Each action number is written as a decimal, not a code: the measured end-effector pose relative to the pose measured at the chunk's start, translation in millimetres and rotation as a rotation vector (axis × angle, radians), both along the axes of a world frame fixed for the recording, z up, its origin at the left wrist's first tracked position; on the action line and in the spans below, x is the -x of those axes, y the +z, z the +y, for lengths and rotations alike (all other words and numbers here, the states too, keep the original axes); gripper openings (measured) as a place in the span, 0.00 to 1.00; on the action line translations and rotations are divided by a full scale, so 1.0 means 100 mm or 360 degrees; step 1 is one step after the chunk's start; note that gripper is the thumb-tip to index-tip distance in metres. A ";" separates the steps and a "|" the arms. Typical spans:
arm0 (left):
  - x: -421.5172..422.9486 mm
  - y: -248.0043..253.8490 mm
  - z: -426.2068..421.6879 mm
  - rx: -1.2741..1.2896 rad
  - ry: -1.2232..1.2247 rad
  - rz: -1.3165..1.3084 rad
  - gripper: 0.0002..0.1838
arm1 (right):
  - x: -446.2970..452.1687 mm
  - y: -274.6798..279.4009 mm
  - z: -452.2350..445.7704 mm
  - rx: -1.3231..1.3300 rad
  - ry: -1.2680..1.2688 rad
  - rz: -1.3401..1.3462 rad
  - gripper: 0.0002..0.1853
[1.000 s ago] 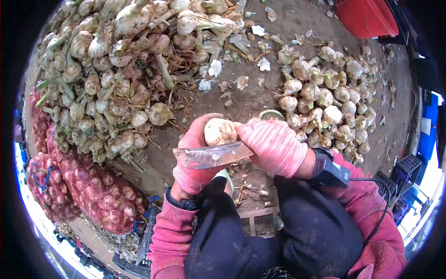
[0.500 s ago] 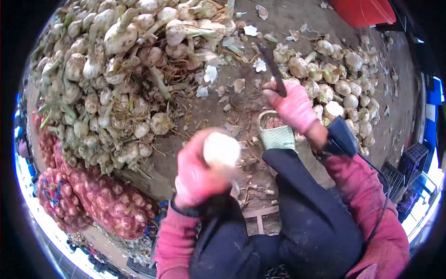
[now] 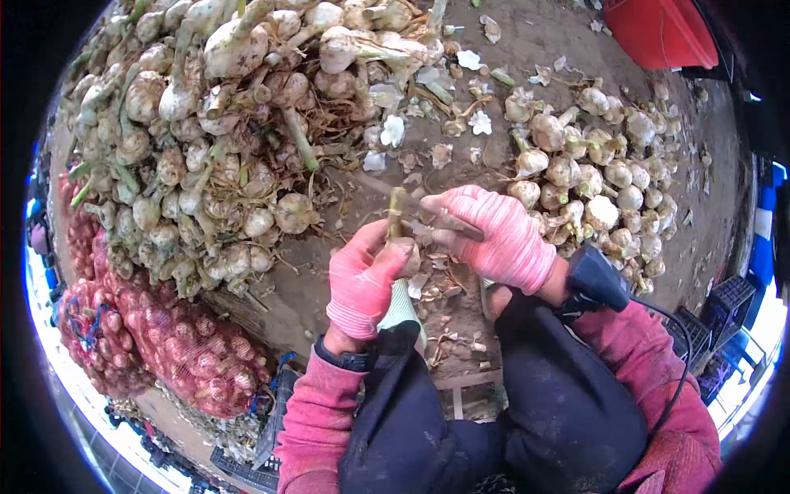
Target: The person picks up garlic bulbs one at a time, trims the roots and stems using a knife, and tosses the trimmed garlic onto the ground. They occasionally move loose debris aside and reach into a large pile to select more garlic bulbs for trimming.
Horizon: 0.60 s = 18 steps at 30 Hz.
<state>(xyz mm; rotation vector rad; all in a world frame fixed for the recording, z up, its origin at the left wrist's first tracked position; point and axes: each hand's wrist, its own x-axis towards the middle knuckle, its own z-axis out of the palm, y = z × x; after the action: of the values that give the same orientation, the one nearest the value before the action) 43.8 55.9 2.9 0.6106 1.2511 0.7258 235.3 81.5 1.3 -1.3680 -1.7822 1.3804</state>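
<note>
My left hand [image 3: 362, 284], in a pink glove, is closed around a garlic bulb [image 3: 406, 253] whose stem points up and away from me. In my right hand [image 3: 506, 239], also gloved in pink, is a knife [image 3: 448, 216]. Its blade reaches left across the stem [image 3: 396, 210] of the bulb. Whether the blade touches or cuts into the stem I cannot tell. Both hands are close together above my knees, over the scrap-strewn ground.
A tall heap of garlic with stems [image 3: 189, 148] rises at the left. Trimmed bulbs [image 3: 621, 177] lie in a pile at the right. Red mesh sacks [image 3: 185, 346] stand at lower left, a red tub [image 3: 658, 33] at upper right, black crates [image 3: 728, 288] at far right.
My right hand has come down and left with the knife to the bulb. My left hand now shows a bulb with its stem up, where a pale round surface faced up before.
</note>
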 end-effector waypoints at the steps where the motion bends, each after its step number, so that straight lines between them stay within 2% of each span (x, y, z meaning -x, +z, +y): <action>1: 0.01 -0.03 -0.03 -0.0069 -0.0020 0.0137 0.14 | 0.00 0.01 0.02 -0.0169 0.0153 -0.0178 0.21; 2: 0.07 -0.06 -0.07 -0.0125 -0.0110 0.0016 0.14 | 0.00 0.01 0.04 -0.0341 0.0304 -0.0353 0.20; 3: 0.09 -0.03 -0.06 -0.0126 -0.0113 0.0026 0.14 | -0.05 -0.14 0.07 -0.0342 0.0300 -0.0344 0.20; 5: 0.18 0.06 0.00 -0.0897 -0.0351 0.0314 0.12 | -0.30 -0.60 0.15 -0.0147 0.0389 -0.0807 0.17; 6: 0.20 0.03 -0.03 -0.0797 -0.0155 0.0065 0.19 | -0.50 -0.69 0.17 -0.0045 -0.0071 -0.0728 0.15; 7: 0.16 0.04 0.00 -0.0792 -0.0144 0.0096 0.19 | -0.67 -0.76 0.15 0.0083 -0.0519 -0.0638 0.13; 8: 0.09 0.06 0.05 -0.0654 -0.0101 -0.0016 0.22 | -0.71 -0.46 0.19 0.0330 -0.1063 -0.0106 0.12; 9: 0.05 0.08 0.08 -0.0531 -0.0057 -0.0131 0.26 | -0.73 -0.06 0.30 0.0499 -0.1289 -0.0327 0.13; 10: 0.04 0.04 0.10 -0.0479 -0.0148 -0.0211 0.29 | -0.83 0.06 0.33 0.0205 -0.1401 -0.0150 0.13; 11: 0.06 -0.01 0.08 -0.0410 -0.0235 -0.0285 0.33 | -1.05 0.04 0.36 0.0118 -0.1565 -0.0159 0.13; 12: 0.13 -0.04 0.13 -0.0475 -0.0276 0.0319 0.32 | -1.28 0.07 0.35 0.0080 -0.1650 -0.0081 0.14; 13: 0.30 -0.36 0.12 -0.0672 -0.0048 0.0901 0.26 | -1.46 0.08 0.36 -0.0026 -0.1671 -0.0093 0.14; 14: 0.55 -0.46 0.16 -0.0082 0.0052 0.1284 0.21 | -1.48 0.17 0.38 -0.0001 -0.1694 0.0104 0.14; 15: 0.73 -0.39 0.20 0.0299 0.0458 0.0770 0.29 | -1.69 0.11 0.34 0.0045 -0.1610 0.0170 0.14; 16: 1.07 -0.91 0.00 0.0381 0.0528 0.0873 0.21 | -1.83 0.01 0.30 0.0126 -0.1622 0.0131 0.12; 17: 1.00 -0.74 0.08 0.0721 0.1014 0.0600 0.20 | -1.88 -0.14 0.28 0.0109 -0.1677 -0.0092 0.13; 18: 1.09 -0.86 0.08 0.0888 0.1057 0.0304 0.20 | -1.65 -0.10 0.31 0.0192 -0.1547 -0.0098 0.14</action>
<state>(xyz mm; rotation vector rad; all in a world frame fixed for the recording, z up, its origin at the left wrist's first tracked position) -64.9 64.3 -83.4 -0.2206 1.7719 0.8143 400.2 112.3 -8.4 -1.9604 -0.8083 0.8910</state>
